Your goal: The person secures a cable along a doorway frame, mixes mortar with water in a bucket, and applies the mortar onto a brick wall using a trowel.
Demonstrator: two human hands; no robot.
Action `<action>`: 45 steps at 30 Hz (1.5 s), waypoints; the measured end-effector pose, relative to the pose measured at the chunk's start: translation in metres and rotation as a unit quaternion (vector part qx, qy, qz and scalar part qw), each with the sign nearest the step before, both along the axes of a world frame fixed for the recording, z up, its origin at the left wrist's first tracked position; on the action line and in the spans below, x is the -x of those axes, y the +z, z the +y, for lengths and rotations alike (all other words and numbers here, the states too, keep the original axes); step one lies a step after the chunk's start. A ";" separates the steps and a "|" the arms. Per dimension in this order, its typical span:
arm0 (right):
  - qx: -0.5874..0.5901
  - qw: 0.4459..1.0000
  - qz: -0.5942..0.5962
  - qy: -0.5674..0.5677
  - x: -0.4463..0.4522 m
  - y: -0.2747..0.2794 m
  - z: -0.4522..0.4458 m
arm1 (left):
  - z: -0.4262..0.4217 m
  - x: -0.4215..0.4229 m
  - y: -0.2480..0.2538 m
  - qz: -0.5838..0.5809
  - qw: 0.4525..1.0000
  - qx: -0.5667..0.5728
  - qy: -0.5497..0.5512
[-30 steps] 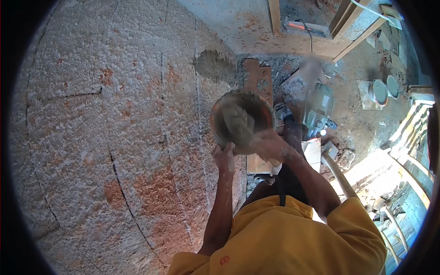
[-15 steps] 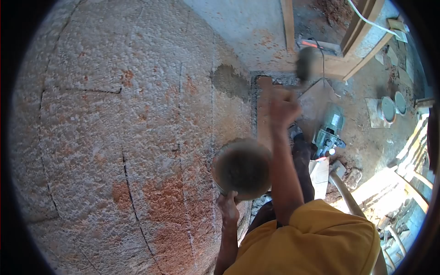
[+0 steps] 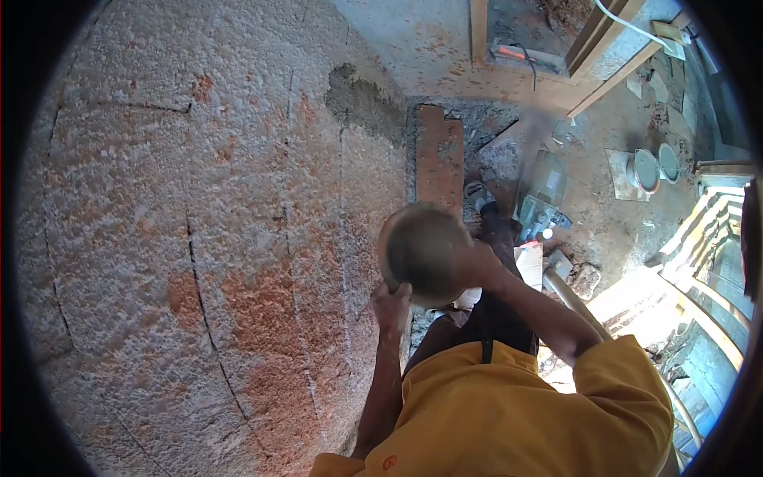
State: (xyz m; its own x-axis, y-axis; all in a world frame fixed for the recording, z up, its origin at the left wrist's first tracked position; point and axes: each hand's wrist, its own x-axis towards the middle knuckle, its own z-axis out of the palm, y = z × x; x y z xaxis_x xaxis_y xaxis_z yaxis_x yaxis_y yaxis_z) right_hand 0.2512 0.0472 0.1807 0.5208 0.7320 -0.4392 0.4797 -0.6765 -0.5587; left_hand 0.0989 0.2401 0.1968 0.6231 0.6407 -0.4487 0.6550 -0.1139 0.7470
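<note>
In my left hand (image 3: 391, 306) is the rim of a round bowl (image 3: 409, 226), with the thumb over the edge. The bowl is tilted, with dark grey material inside that is blurred by motion. My right hand (image 3: 475, 264) is at the bowl's right side, its fingers closed and smeared. The dark rounded hand tool it held earlier is not distinct now; the bowl and hand seem to hide it. To my left rises a rough wall (image 3: 238, 199), with a wet grey mortar patch (image 3: 362, 103) near its far corner.
A reddish board (image 3: 439, 159) lies along the wall's foot. Right of my legs is a green machine (image 3: 544, 203). Farther right stand two buckets (image 3: 645, 171). A red-handled tool (image 3: 513, 52) rests on the ledge. A long wooden handle (image 3: 564, 290) is near my right arm.
My right hand has come back from the far corner, down to the bowl. The bowl has risen slightly in view and tilted. The view has shifted a little.
</note>
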 end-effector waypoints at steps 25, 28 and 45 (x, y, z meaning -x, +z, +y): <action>-0.168 0.891 0.391 -0.156 -0.028 0.034 -0.018 | -0.023 -0.069 0.047 -0.139 0.985 0.096 -0.016; -0.202 0.838 0.458 -0.218 -0.023 0.059 -0.020 | -0.016 -0.063 0.035 -0.166 0.980 0.107 0.000; -0.550 0.595 0.174 -0.560 -0.168 0.129 -0.037 | 0.021 0.074 0.010 -0.055 0.972 0.120 0.195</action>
State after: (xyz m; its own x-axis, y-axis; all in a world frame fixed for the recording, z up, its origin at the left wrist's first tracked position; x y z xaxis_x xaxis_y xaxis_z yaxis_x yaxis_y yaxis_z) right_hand 0.4192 0.0106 0.3100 0.9701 -0.0440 -0.2388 -0.2016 0.4022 -0.8931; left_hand 0.0253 0.2612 0.2070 0.4055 0.7225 -0.5599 0.5285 0.3145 0.7885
